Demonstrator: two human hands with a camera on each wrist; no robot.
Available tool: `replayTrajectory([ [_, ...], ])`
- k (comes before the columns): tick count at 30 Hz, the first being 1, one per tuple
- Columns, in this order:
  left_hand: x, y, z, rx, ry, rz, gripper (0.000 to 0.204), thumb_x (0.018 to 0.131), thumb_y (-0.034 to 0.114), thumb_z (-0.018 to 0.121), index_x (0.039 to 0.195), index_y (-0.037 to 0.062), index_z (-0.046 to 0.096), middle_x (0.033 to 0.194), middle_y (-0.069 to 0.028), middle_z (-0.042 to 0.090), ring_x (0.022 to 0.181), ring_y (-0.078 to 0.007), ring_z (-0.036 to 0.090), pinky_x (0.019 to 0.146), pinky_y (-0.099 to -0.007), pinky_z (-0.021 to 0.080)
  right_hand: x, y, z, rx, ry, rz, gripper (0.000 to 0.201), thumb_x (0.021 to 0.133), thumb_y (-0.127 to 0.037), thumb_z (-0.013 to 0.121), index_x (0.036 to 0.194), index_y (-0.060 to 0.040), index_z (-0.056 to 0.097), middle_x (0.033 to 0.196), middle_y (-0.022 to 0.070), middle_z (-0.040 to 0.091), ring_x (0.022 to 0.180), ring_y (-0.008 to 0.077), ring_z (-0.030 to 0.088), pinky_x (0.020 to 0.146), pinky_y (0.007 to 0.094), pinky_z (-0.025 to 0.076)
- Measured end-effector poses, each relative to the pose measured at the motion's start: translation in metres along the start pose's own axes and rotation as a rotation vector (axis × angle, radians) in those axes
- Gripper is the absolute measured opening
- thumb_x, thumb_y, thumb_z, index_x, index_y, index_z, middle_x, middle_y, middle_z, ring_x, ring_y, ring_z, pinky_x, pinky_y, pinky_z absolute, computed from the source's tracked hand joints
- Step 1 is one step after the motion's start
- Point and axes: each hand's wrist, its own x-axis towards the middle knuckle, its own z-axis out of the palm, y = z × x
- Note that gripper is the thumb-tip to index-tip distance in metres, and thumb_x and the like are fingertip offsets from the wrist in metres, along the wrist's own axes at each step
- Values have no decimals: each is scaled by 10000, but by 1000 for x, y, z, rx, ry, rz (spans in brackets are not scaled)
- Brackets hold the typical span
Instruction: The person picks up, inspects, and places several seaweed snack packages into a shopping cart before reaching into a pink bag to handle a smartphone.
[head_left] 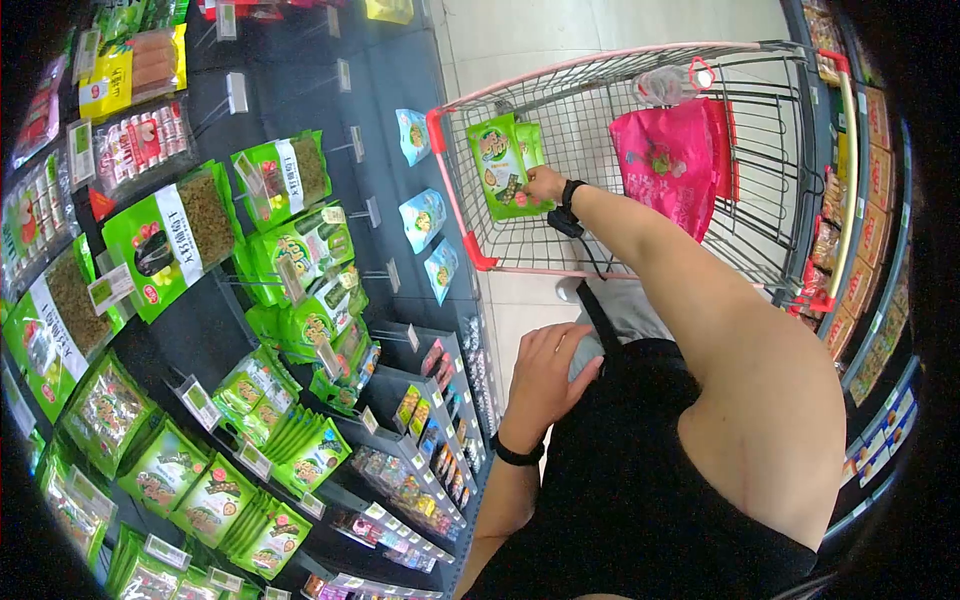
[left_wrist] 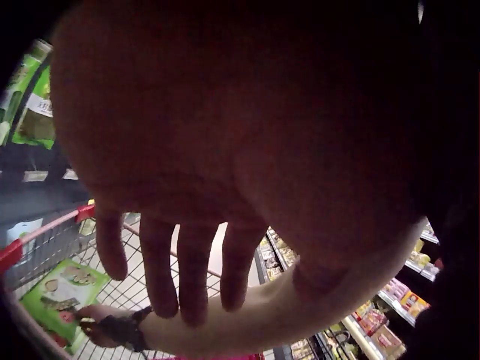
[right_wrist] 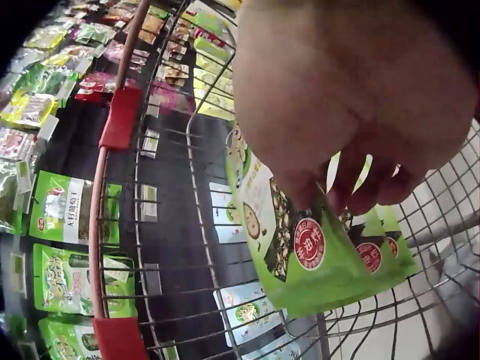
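Observation:
My right hand (head_left: 546,188) reaches into the shopping cart and pinches a green snack bag (head_left: 492,165) by its edge. In the right wrist view, the fingers curl at the top of this snack bag (right_wrist: 277,232), which has a printed seed picture and a round red label. Similar green bags (right_wrist: 386,247) are right behind it, partly hidden by the hand. My left hand (head_left: 545,375) is down by my body with its fingers extended, next to grey cloth. From the left wrist, the palm and straight fingers of the left hand (left_wrist: 187,255) show nothing held.
The wire cart (head_left: 455,215) has red corners and also carries a bright pink bag (head_left: 660,160) and a clear plastic item (head_left: 662,88). Shelves (head_left: 400,300) of hanging green snack packs (head_left: 300,250) line the left side. Another stocked shelf (head_left: 865,240) runs along the right.

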Motion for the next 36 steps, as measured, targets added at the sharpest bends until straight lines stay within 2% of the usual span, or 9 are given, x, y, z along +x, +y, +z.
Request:
replayTrajectory([
  [3, -10, -2, 1, 32, 14, -7, 418, 890, 259, 763, 1237, 58, 645, 1198, -129, 674, 1149, -329, 612, 1003, -446, 437, -16, 2, -9, 178, 38, 10, 398, 886, -148, 711, 1229, 50, 673, 920, 143, 751, 653, 194, 697, 619, 375, 565],
  [5, -20, -1, 2, 42, 48, -1, 414, 893, 265, 760, 1237, 62, 648, 1198, -127, 674, 1149, -327, 612, 1003, -446, 436, -22, 6, -31, -15, 41, -56, 304, 953, -114, 636, 1224, 21, 672, 1045, 119, 742, 944, 216, 680, 872, 369, 540],
  [8, -34, 0, 2, 45, 85, 21, 429, 906, 276, 747, 1251, 45, 642, 1193, -140, 671, 1151, -323, 616, 1007, -445, 434, -76, -27, -55, 86, 165, -54, 341, 992, -42, 535, 1310, 37, 629, 969, 115, 746, 801, 176, 688, 762, 335, 560],
  [10, -43, 0, 4, 32, 114, 44, 430, 907, 278, 746, 1253, 45, 641, 1193, -138, 671, 1153, -323, 616, 1010, -443, 432, -95, -27, -67, 289, 228, -40, 249, 1056, -125, 476, 1166, 18, 647, 850, 76, 695, 696, 155, 625, 667, 324, 516],
  [17, -64, -20, 8, 64, 178, 124, 404, 903, 293, 744, 1233, 78, 656, 1186, -126, 670, 1158, -328, 605, 1014, -448, 427, -147, -27, -104, 332, 449, -135, 353, 1103, -280, 439, 1180, 0, 641, 856, 46, 660, 701, 143, 575, 663, 342, 493],
  [19, -77, -27, 4, 92, 220, 180, 408, 901, 292, 746, 1230, 71, 649, 1183, -127, 666, 1153, -331, 603, 1008, -450, 429, -198, -75, -85, 554, 369, -46, 350, 1098, -302, 447, 1182, -18, 632, 824, 28, 628, 719, 146, 570, 682, 344, 488],
  [24, -122, -46, -16, 133, 305, 257, 407, 902, 298, 748, 1227, 70, 654, 1162, -128, 662, 1124, -340, 609, 999, -451, 440, -256, -117, -26, 1233, -579, -219, 563, 973, -560, 527, 1159, -32, 584, 873, 58, 561, 770, 187, 512, 762, 342, 449],
  [31, -197, -83, -37, 76, 568, 316, 429, 884, 233, 763, 1251, 52, 635, 1177, -140, 652, 1068, -339, 636, 944, -447, 486, -334, -237, 145, 916, -1127, -191, 648, 922, -665, 539, 962, -19, 529, 716, 37, 479, 637, 171, 448, 675, 276, 392],
  [36, -246, -88, -46, -42, 924, 338, 558, 839, 146, 792, 1341, 28, 578, 1282, -179, 592, 1055, -319, 643, 942, -438, 521, -366, -277, 241, 805, -1227, -229, 805, 881, -726, 564, 1156, 31, 560, 832, 133, 541, 727, 222, 503, 685, 334, 453],
])
